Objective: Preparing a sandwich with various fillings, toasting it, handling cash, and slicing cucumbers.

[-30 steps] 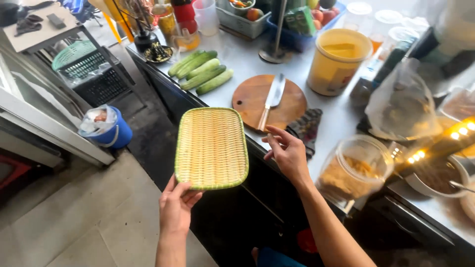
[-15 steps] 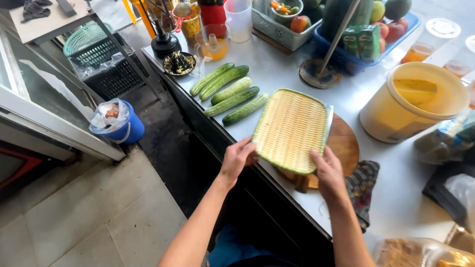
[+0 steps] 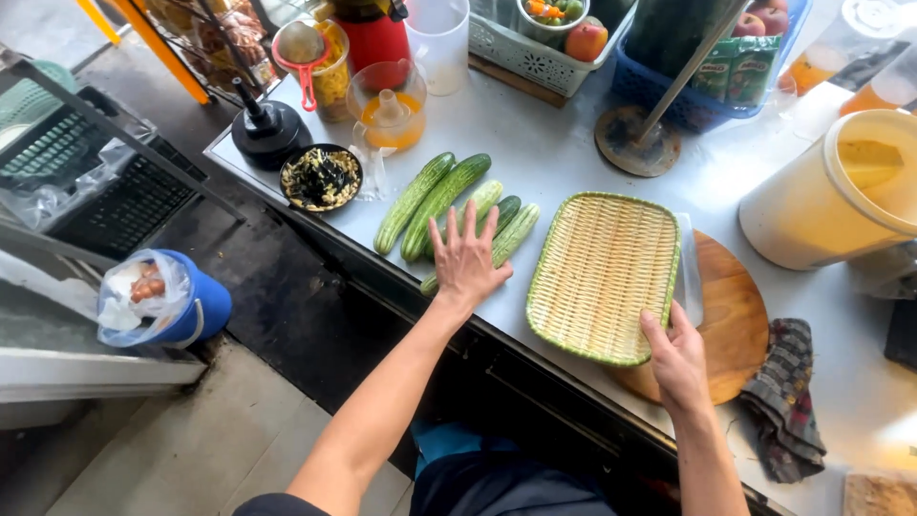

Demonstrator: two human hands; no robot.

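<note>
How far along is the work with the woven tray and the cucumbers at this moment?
Done: the woven tray lies flat on the counter, partly over the round wooden board. In hand: the right hand rests on the tray's near edge, while the left hand is spread open over the cucumbers. Left: all the cucumbers lie on the counter, none in the tray and none cut.

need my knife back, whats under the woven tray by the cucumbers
Under the woven tray a round wooden board shows at its right side, plus a sliver of blade along the tray's edge. The rest is covered. The right hand holds the tray's near corner.
</note>
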